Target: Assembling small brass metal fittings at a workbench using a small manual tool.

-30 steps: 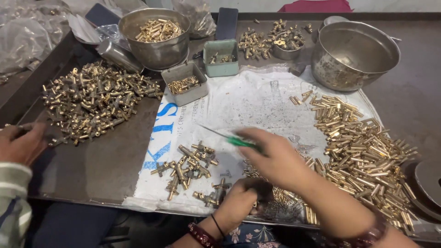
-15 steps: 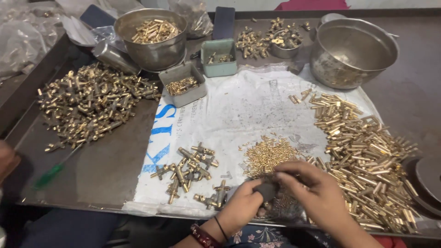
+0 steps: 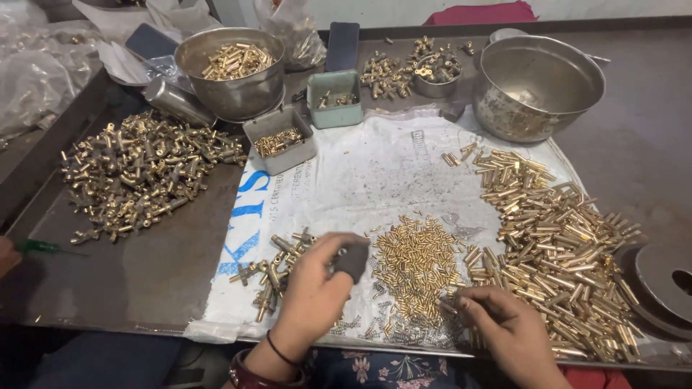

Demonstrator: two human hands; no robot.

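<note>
Item one: my left hand point(image 3: 313, 288), fingers clenched around a small dark block point(image 3: 352, 261), sits at 7 o'clock on the white printed sheet point(image 3: 375, 166), just beside the pile of small brass pins point(image 3: 414, 256). Item two: my right hand point(image 3: 504, 328), at 5 o'clock, pinches at pins on that pile's lower edge; whether it grips one I cannot tell. The long brass tubes point(image 3: 555, 230) lie at 3 o'clock, the brass fittings heap point(image 3: 137, 169) at 9 o'clock.

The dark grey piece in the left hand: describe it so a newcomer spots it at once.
Start at the white printed sheet spread over the metal table. Near its front edge, the left hand pinches a small dark grey piece between thumb and fingers, just left of the heap of tiny brass pins. It is the only dull, dark item among shiny brass parts.
</note>
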